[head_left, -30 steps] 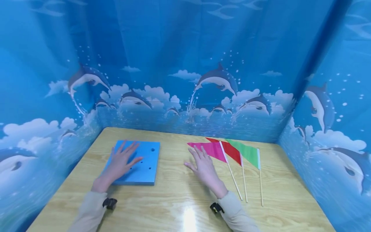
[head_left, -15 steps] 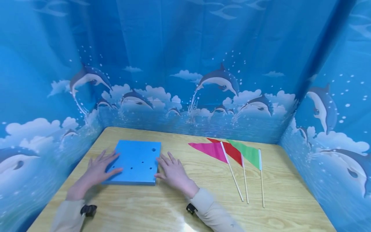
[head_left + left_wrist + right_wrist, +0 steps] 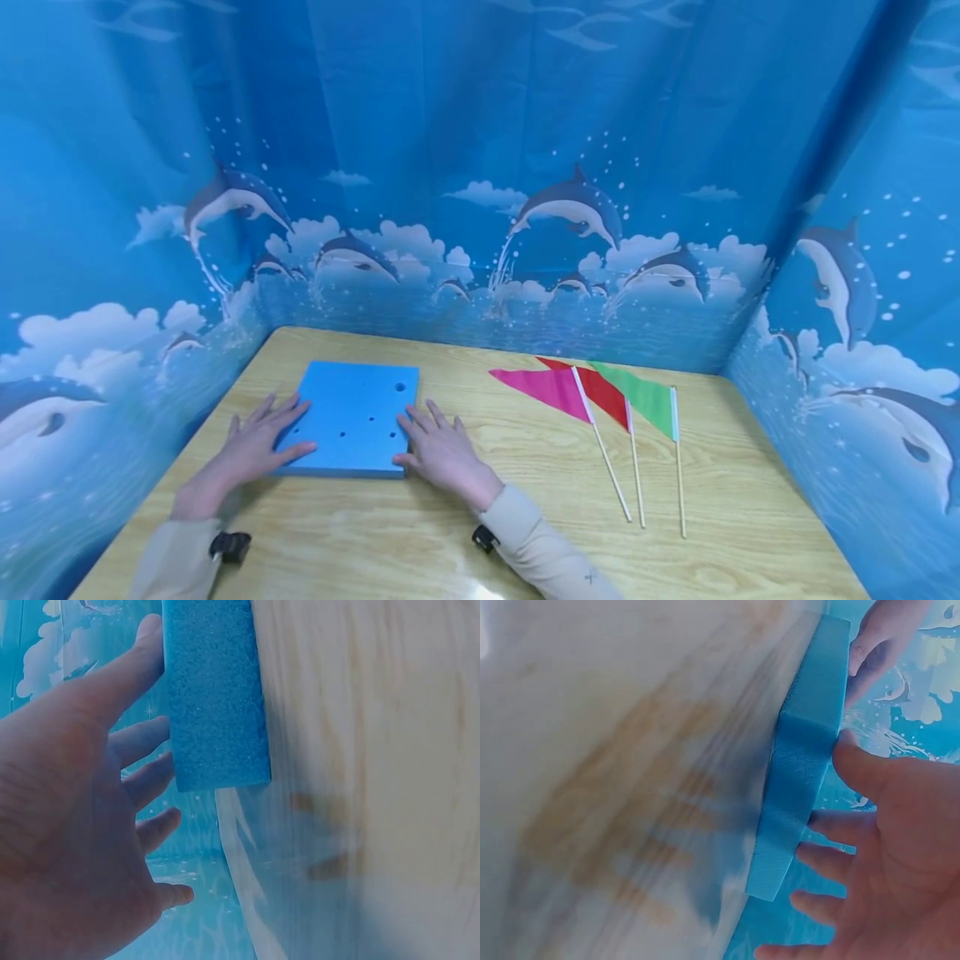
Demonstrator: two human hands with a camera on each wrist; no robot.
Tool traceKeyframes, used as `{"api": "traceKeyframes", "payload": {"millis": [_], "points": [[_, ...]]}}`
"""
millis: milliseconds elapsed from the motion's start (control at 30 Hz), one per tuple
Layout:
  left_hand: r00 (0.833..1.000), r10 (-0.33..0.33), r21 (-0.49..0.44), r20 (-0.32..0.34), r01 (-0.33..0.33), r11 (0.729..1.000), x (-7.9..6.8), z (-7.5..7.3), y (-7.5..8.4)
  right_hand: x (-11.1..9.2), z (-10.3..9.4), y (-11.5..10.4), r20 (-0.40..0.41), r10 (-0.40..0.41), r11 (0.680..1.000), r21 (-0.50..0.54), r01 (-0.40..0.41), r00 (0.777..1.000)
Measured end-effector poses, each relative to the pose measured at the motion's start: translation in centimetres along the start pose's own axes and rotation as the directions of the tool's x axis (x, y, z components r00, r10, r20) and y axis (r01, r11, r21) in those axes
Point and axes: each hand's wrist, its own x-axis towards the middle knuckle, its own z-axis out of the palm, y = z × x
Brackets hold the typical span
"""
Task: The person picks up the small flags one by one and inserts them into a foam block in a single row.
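A flat blue foam board with several small holes and one larger hole lies on the table's left half. At its left edge is my left hand, fingers spread, thumb over the top near the front corner. My right hand reaches its right edge, with thumb and fingertips on or just over the top. The right wrist view has the board's side beside my spread fingers, the thumb tip at its upper edge. Over in the left wrist view, the thumb meets the board's top; firm contact of the other fingers cannot be made out.
Right of the board lie three small triangular flags on thin sticks: pink, red and green. The wooden table is ringed by a blue dolphin-print curtain at the back and sides.
My left hand has shifted from above the board out to its left edge. The right hand has moved left from near the pink flag to the board's right edge. The board stays put.
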Motion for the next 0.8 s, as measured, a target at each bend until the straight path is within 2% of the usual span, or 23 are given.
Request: {"api": "traceKeyframes", "payload": {"millis": [400,800], "points": [[1.000,0.030,0.015,-0.002,-0.030,0.999,0.8,0.5,1.9,-1.1,-0.6,1.2,0.005,0.033,0.999,-0.019,-0.033,0.999],[0.998,0.065,0.015,0.003,-0.065,0.998,1.7,1.2,3.9,-2.7,-0.9,3.1,0.013,0.064,0.998,0.007,-0.064,0.998]]}}
